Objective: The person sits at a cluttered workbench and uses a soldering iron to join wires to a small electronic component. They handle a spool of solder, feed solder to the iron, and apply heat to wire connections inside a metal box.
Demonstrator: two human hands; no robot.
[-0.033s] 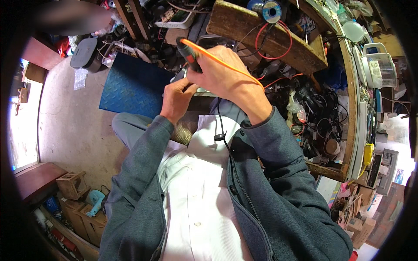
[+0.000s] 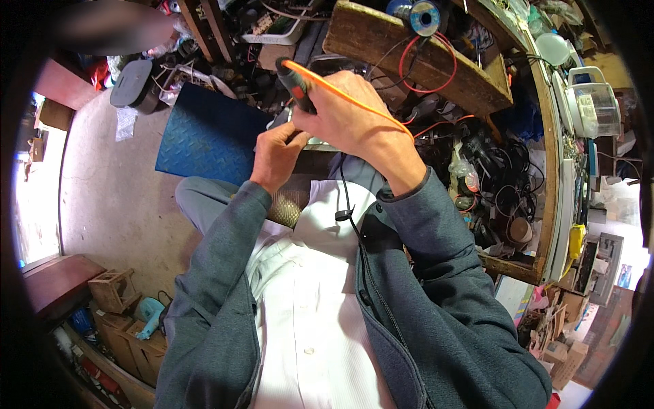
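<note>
My right hand (image 2: 347,112) is closed round the black-and-red handle of a soldering iron (image 2: 297,83). An orange cord (image 2: 351,102) runs from the handle's upper end across the back of this hand to the wrist. The iron's tip is hidden. Just left of it and lower, my left hand (image 2: 276,155) pinches with thumb and fingertips, close to the right hand. What lies in that pinch is too small or covered to make out. Below the hands shows the pale edge of a piece (image 2: 319,146), mostly covered by them.
A wooden box (image 2: 409,58) stands beyond my right hand, with a wire spool (image 2: 425,19) and red wire (image 2: 455,65) on it. Tangled black cables (image 2: 497,163) fill the wooden-framed bench at right. A blue textured sheet (image 2: 208,133) lies left; a grey case (image 2: 135,85) sits on the floor.
</note>
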